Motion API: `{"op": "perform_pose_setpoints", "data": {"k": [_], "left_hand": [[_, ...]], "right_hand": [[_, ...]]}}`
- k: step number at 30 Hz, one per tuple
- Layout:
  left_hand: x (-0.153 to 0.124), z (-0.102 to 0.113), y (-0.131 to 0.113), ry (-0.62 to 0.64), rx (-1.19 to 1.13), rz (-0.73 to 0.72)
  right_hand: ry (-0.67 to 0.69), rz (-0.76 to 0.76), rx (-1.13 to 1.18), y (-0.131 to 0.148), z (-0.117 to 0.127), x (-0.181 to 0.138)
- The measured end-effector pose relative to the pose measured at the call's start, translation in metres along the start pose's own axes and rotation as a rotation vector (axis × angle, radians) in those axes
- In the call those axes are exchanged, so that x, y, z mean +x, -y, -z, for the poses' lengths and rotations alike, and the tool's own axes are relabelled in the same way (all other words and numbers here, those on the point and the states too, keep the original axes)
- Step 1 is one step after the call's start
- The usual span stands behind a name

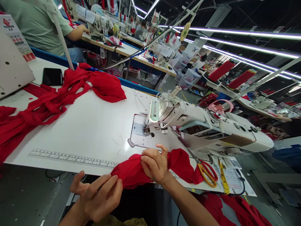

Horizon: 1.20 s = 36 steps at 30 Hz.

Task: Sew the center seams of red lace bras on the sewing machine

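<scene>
A piece of red fabric (131, 171) stretches between my two hands at the table's front edge. My left hand (100, 194) pinches its left end, thumb raised apart from the fabric. Around its middle, my right hand (155, 163) is closed, with the index finger lifted. More of the red cloth lies to the right of my right hand, close to the scissors. Just beyond my hands stands a white sewing machine (188, 116), its needle area over a metal plate (138, 129). Part of the fabric is hidden under my right fingers.
Scissors with orange and red handles (208, 174) and a yellow tape measure (223, 177) lie at right. A long heap of red fabric (58, 100) covers the left side beside a black phone (52, 77). A ruler scale (75, 158) runs along the front edge. Another person's arm (76, 33) is behind.
</scene>
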<state>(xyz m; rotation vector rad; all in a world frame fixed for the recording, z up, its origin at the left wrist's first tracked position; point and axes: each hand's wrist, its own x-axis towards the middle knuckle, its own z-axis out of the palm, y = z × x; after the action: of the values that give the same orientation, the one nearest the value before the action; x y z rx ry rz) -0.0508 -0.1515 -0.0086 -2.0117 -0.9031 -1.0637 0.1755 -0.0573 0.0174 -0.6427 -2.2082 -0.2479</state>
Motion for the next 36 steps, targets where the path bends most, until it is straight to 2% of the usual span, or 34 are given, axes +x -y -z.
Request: {"op": "perform_pose_setpoints", "data": {"k": [5,9,11,20,23,26,31,34,36], "left_hand": [[-0.003,-0.006,-0.002,-0.023,-0.007,0.015],[-0.007,-0.01,-0.014,-0.095,-0.025,0.193],[-0.007,-0.009,-0.018,-0.087,-0.034,0.256],[-0.001,0.0,-0.014,-0.009,-0.033,0.193],[0.002,0.002,-0.015,0.043,-0.027,0.215],[0.01,0.0,-0.014,0.086,-0.074,0.38],[0.024,-0.009,-0.006,0.242,-0.356,0.845],[0.03,-0.014,0.002,0.379,-0.541,1.083],[0.035,-0.014,0.006,0.428,-0.644,1.177]], "right_hand": [[-0.016,-0.004,0.001,-0.001,-0.002,-0.001],[-0.046,0.011,0.006,-0.002,-0.004,-0.003],[-0.051,0.02,0.01,-0.002,-0.005,-0.004],[-0.011,0.009,-0.002,-0.002,-0.005,-0.004],[0.031,0.003,-0.014,0.0,-0.004,-0.003],[0.085,-0.006,-0.009,-0.001,-0.003,0.0],[0.24,-0.09,0.066,-0.01,-0.004,0.013],[0.417,-0.14,0.255,-0.011,-0.001,0.027],[0.517,-0.152,0.428,-0.008,0.0,0.035]]}}
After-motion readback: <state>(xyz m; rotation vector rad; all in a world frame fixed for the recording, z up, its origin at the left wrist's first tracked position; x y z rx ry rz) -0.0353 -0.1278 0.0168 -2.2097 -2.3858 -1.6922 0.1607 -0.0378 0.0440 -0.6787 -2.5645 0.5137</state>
